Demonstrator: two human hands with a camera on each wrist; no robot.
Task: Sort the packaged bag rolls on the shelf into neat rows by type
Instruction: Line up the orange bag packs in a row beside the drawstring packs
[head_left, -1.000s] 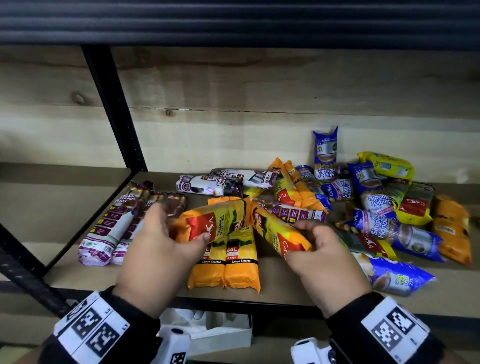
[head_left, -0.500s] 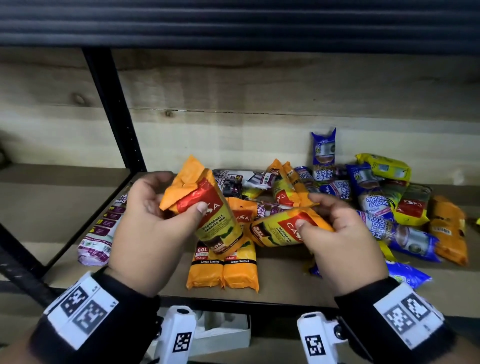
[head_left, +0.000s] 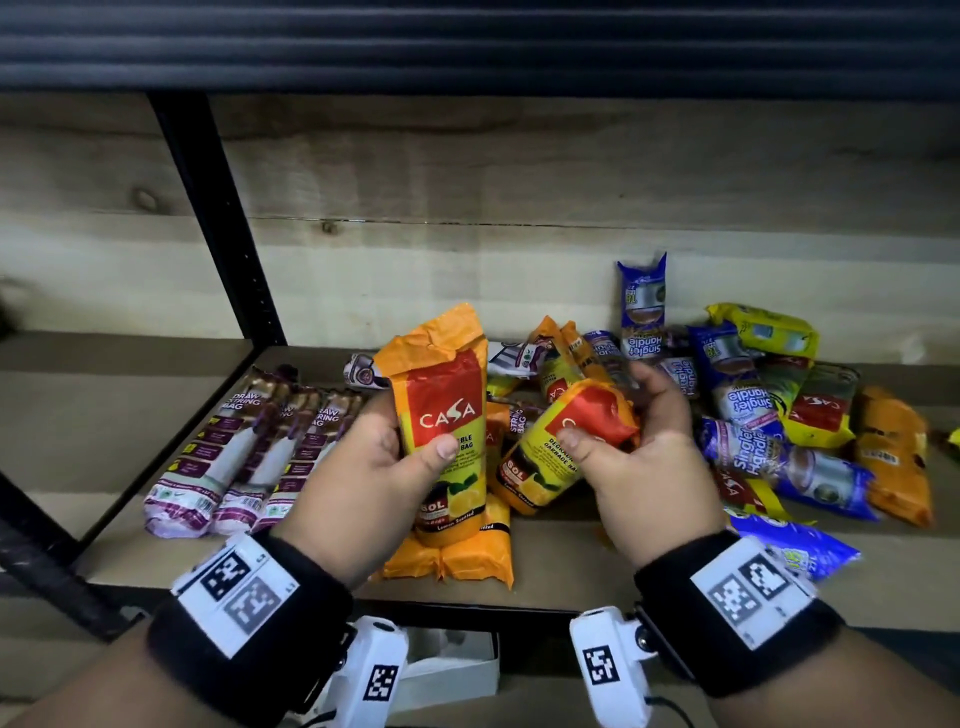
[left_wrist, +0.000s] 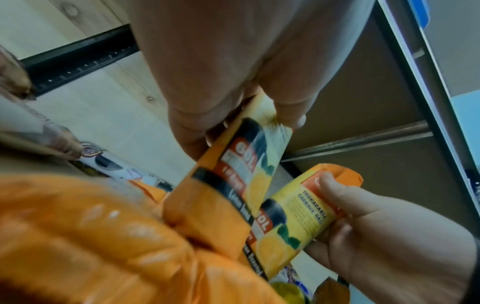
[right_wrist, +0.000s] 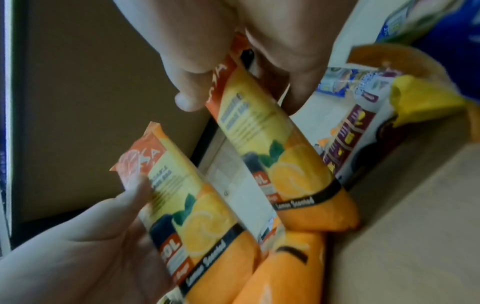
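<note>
My left hand (head_left: 410, 447) grips an orange-and-yellow CASA pack (head_left: 441, 405), held upright above the shelf with its label facing me. My right hand (head_left: 608, 415) grips a second CASA pack (head_left: 561, 447), tilted with its top to the right. In the left wrist view the left hand's fingers (left_wrist: 288, 115) pinch their pack (left_wrist: 233, 185) beside the other pack (left_wrist: 298, 209). The right wrist view shows the right-hand pack (right_wrist: 280, 144) and the left-hand one (right_wrist: 187, 205) side by side. Two more orange packs (head_left: 452, 556) lie flat below my hands. Purple draw-string packs (head_left: 249, 457) lie in a row at the left.
A loose pile of blue Singlet Handle packs (head_left: 753, 410), yellow packs (head_left: 769, 332) and orange packs (head_left: 893, 452) covers the shelf's right half. A black upright post (head_left: 223, 223) stands at the left. The shelf's dark front edge (head_left: 519, 618) is near my wrists, with a white box (head_left: 452, 670) below.
Both hands have lifted their CASA packs off the shelf toward me. The left pack turned from lying sideways to upright; the right pack swung round to a tilt.
</note>
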